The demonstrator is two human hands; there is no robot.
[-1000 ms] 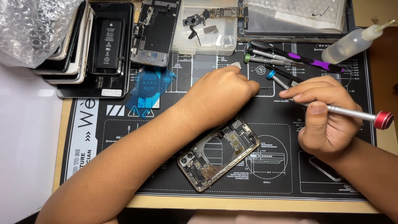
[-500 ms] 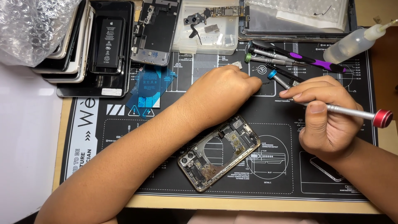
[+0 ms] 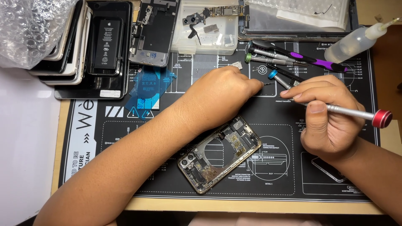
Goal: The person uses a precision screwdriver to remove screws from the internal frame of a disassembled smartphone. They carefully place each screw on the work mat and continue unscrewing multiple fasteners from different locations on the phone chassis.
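The left hand (image 3: 220, 94) lies curled on the black printed repair mat (image 3: 167, 175), its fingertips pinched together on something small and dark at about 3 o'clock of the fist; what it is cannot be told. The right hand (image 3: 328, 121) is closed around a slim silver screwdriver with a red end cap (image 3: 356, 113), the shaft lying nearly level with its cap toward 3 o'clock and its tip, hidden by the fingers, toward the left hand; the two hands sit near each other but apart. At 6 o'clock of the left hand, just beside the wrist, an opened gold-framed phone chassis with bare circuitry (image 3: 220, 155) lies tilted on the mat, untouched by either hand. At 12 o'clock of the right hand rests a cluster of precision drivers with green, blue and purple grips (image 3: 284, 62), and at 1 o'clock a clear squeeze bottle with a thin nozzle (image 3: 356, 42) lies on its side. A shallow clear plastic tray of small phone parts (image 3: 209, 29) sits at 12 o'clock of the left hand. Toward 10 o'clock are a blue battery-shaped sticker (image 3: 150, 88), a stack of opened phones (image 3: 83, 46) and crumpled bubble wrap (image 3: 29, 29). The mat covers a wooden worktop (image 3: 259, 207).
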